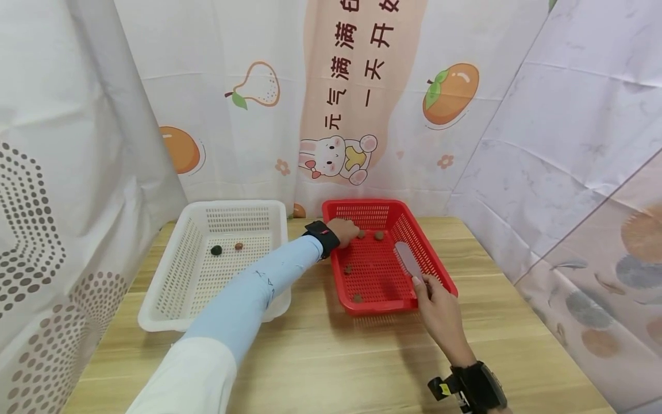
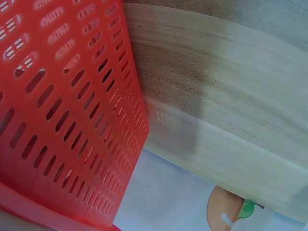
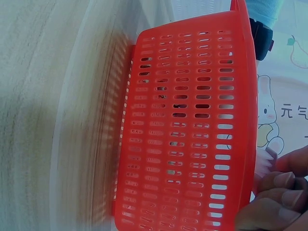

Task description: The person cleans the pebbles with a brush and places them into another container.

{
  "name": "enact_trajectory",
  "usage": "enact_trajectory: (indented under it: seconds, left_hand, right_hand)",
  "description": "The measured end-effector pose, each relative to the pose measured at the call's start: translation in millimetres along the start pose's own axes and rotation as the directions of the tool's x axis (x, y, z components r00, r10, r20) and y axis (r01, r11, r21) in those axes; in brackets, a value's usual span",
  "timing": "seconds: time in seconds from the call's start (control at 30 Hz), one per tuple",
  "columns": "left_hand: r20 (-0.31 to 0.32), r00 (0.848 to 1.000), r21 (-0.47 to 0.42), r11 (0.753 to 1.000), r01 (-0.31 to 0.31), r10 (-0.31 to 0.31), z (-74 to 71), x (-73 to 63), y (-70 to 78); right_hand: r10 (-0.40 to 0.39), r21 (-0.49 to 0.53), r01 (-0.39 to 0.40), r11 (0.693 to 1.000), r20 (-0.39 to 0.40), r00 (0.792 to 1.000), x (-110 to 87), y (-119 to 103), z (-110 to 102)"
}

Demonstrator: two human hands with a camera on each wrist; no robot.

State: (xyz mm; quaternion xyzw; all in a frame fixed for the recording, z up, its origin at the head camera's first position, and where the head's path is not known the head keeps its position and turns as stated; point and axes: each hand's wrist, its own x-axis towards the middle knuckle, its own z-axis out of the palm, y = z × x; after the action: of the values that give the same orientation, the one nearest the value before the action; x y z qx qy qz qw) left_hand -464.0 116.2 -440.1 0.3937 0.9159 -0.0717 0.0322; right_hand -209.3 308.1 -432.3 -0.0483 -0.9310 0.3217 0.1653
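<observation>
My left hand (image 1: 343, 231) reaches over the left wall of the red basket (image 1: 343, 293), near its back corner. One small brown lump (image 1: 361, 234) is right at its fingertips; whether it grips anything I cannot tell. More lumps lie inside: one at the back (image 1: 379, 236), one by the left wall (image 1: 348, 269) and one near the front (image 1: 358, 298). At the front right corner, my right hand (image 1: 438, 305) grips the handle of a pale pink tool (image 1: 408, 259) with a long rounded head. The head slants over the basket; pale, bristle-like streaks show on it in the right wrist view.
A white basket (image 1: 150, 313) stands on the left of the wooden table (image 1: 331, 362), holding a dark green piece (image 1: 216, 250) and a reddish-brown one (image 1: 239, 246). My left forearm crosses its right side. A printed curtain (image 1: 248, 144) hangs behind the table.
</observation>
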Motion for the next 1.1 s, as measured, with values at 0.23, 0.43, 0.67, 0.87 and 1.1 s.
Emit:
enact_trajectory:
  seconds: [0.23,0.43,0.67,0.87,1.1]
  left_hand:
    - [0.036,0.999,0.072,0.997,-0.011,0.009,3.4,-5.9,-3.5]
    - [0.072,0.997,0.085,0.996,-0.016,0.010,1.5,-14.1,-4.3]
    - [0.005,0.999,-0.025,0.999,-0.035,0.035,2.0,-17.7,-9.2]
    - [-0.138,0.989,-0.382,0.919,-0.102,0.052,-12.8,-15.2,-11.3]
    - [-0.109,0.994,-0.776,0.627,-0.073,-0.019,-40.7,-33.7,1.2]
  right_hand:
    - [-0.003,0.008,0.003,1.000,0.022,1.000,-1.2,-4,4]
    - [0.001,0.014,-0.002,1.000,0.026,1.000,-2.1,-9,7]
    - [-0.028,0.010,0.028,1.000,0.019,0.999,-3.6,-9,8]
    - [-0.055,-0.005,0.055,0.998,-0.005,0.998,-1.3,-8,0]
    - [-0.044,-0.016,0.044,0.999,0.000,0.999,-1.6,-1,-4]
